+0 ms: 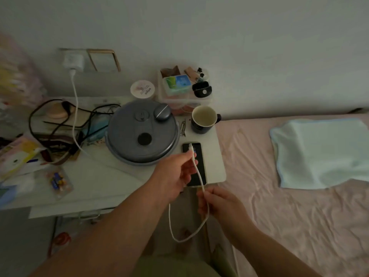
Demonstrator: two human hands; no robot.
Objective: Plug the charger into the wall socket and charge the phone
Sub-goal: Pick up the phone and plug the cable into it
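A white charger sits plugged into the wall socket at the upper left. Its white cable runs down across the table. A black phone lies face up near the table's right front corner. My left hand pinches the cable just behind its plug end, which hovers over the phone's top. My right hand holds the same cable lower down, in front of the table edge, and a loop of cable hangs between and below the hands.
On the white table stand a round grey lidded pot, a dark mug, a clear box of small items and tangled black cords. A bed with a pink sheet and a pale blue towel lies right.
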